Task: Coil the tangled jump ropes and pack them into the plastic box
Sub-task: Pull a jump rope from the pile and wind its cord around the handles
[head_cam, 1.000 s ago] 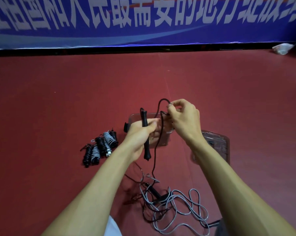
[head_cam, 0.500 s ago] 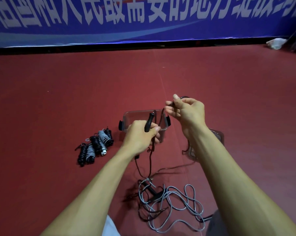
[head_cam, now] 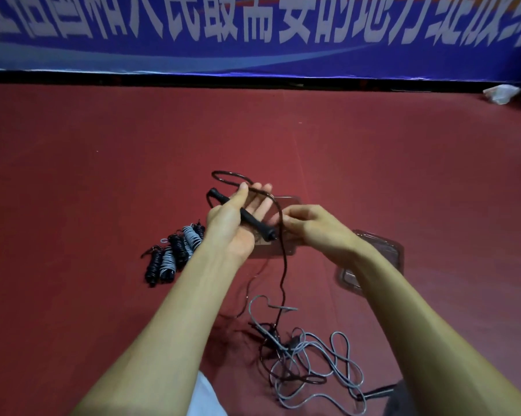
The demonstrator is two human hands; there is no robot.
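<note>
On a red floor (head_cam: 103, 175), two bare forearms reach forward. The left hand (head_cam: 232, 232) lies palm up with fingers straight — its thumb bends across a black handle (head_cam: 257, 225) and clamps it slantwise against the palm. From the handle a black rope (head_cam: 284, 259) loops over the fingertips, then drops between the hands to the floor. The right hand (head_cam: 319, 229), fingers curled and blurred, pinches that rope just beside the left palm. Behind both hands stands a clear box (head_cam: 293, 202), mostly hidden. A clear lid (head_cam: 379, 253) lies right of it, partly under the right forearm. Left of the box lie coiled ropes (head_cam: 175, 256), black and grey. Nearest the viewer a tangle (head_cam: 313, 361) of grey and black rope sprawls — the held rope runs down into it. A blue banner (head_cam: 253, 55) with white characters crosses the back.
</note>
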